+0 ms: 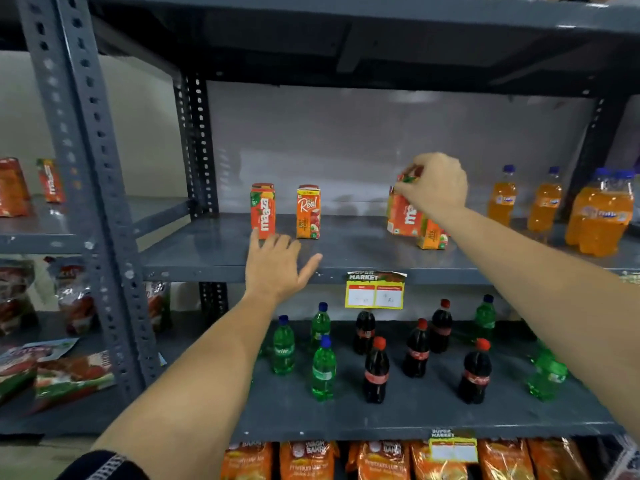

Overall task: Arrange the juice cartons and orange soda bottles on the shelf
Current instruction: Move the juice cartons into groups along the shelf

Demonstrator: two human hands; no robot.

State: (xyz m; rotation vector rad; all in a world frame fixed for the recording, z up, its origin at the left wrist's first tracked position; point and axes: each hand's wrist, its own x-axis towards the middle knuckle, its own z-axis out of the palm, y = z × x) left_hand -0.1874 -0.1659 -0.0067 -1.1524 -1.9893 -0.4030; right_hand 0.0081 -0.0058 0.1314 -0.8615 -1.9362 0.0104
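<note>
Nearest the camera, the left hand (pixel 277 263) lies flat and spread on the front of the grey shelf (pixel 207 251), fingers apart and holding nothing; its fingertips reach just short of the Maaza carton (pixel 263 210), and whether they touch it I cannot tell. That carton stands upright, with the Real juice carton (pixel 308 211) upright just beside it, labels facing out. These two look placed.

Further in and to the right, the right hand (pixel 434 183) has its grip closed over the top of a second Maaza carton (pixel 405 216), which is tilted, its base at or near the shelf. Just in front of it a smaller orange carton (pixel 431 239) sits on the shelf, largely hidden by the forearm.

Farthest right, the orange soda bottles (pixel 543 202) stand upright but loosely: two singles, then a tighter cluster (pixel 597 216) at the shelf's end.

By my reading the work is at an early stage: two cartons set, two more to join the row, and the bottles not yet lined up.
</note>
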